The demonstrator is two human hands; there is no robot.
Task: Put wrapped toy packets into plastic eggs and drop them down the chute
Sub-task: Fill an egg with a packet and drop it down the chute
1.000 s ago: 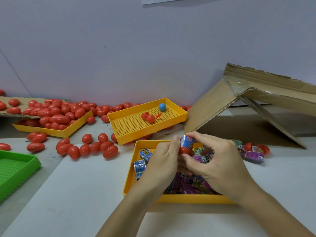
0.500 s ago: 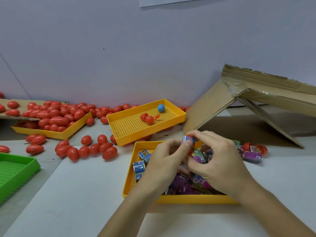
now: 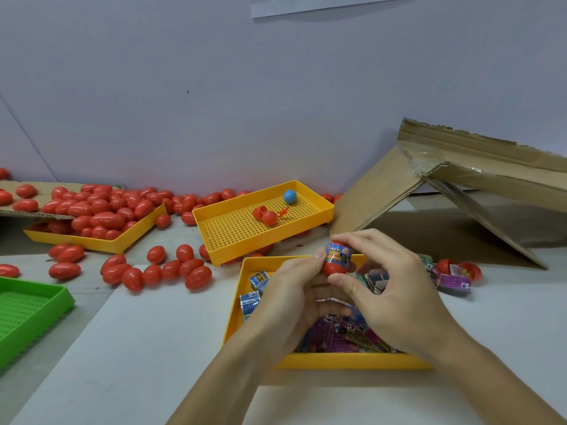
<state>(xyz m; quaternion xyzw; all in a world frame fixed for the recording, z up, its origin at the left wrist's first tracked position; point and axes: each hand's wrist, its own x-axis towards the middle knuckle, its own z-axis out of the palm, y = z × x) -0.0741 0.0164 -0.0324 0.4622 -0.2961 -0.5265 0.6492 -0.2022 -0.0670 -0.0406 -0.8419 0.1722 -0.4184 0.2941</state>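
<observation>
Both hands meet above the near yellow tray (image 3: 352, 361), which holds several wrapped toy packets (image 3: 334, 334). Between them is a red plastic egg (image 3: 333, 268) with a blue packet (image 3: 337, 254) standing in its lower half and a red cap on top. My left hand (image 3: 294, 297) holds the egg from the left, thumb tip against the packet. My right hand (image 3: 395, 289) pinches the egg, fingers over its top and thumb under its bottom. The cardboard chute (image 3: 454, 191) slopes at the right rear.
Several red eggs (image 3: 171, 271) lie loose on the table and fill a yellow tray (image 3: 92, 243) at the left. A tilted yellow tray (image 3: 233, 240) holds an open egg and a blue ball (image 3: 290, 196). A green tray (image 3: 33, 305) sits far left. An open egg with a purple packet (image 3: 451, 280) lies right.
The egg with the blue packet has come up a little between my hands, and more of the packet shows. My right fingers now lie over its top.
</observation>
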